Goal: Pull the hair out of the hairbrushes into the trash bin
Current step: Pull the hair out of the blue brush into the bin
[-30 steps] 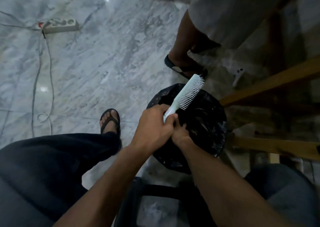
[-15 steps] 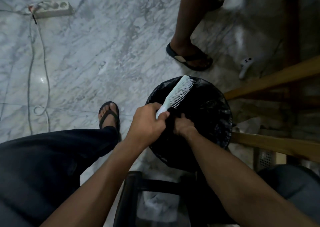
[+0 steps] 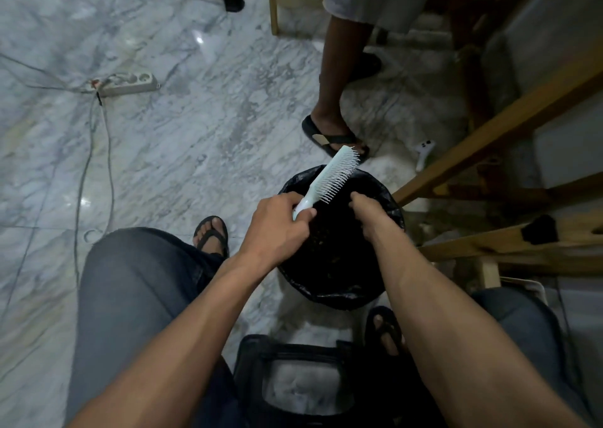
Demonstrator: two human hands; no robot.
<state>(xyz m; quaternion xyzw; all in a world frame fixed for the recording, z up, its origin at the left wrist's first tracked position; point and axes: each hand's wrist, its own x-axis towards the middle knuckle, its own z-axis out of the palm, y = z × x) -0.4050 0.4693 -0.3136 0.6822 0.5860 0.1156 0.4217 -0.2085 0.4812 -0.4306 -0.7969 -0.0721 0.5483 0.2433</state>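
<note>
A pale mint hairbrush [image 3: 336,173] with white bristles points up and to the right over a round trash bin lined with a black bag [image 3: 339,284]. My left hand [image 3: 277,222] grips the brush's handle at the bin's left rim. My right hand [image 3: 368,215] hovers over the bin's opening, a little to the right of the bristles and not touching them. Its fingertips are bunched together. Against the dark bag I cannot make out whether any hair is pinched between them.
Another person's leg and sandalled foot [image 3: 329,133] stand just beyond the bin. Wooden furniture rails [image 3: 489,127] run along the right. A power strip [image 3: 127,83] with cables lies on the marble floor at left. A black stool [image 3: 293,378] sits between my knees.
My right hand has come away from the base of the brush and moved right, over the bin. The brush stays gripped in my left hand.
</note>
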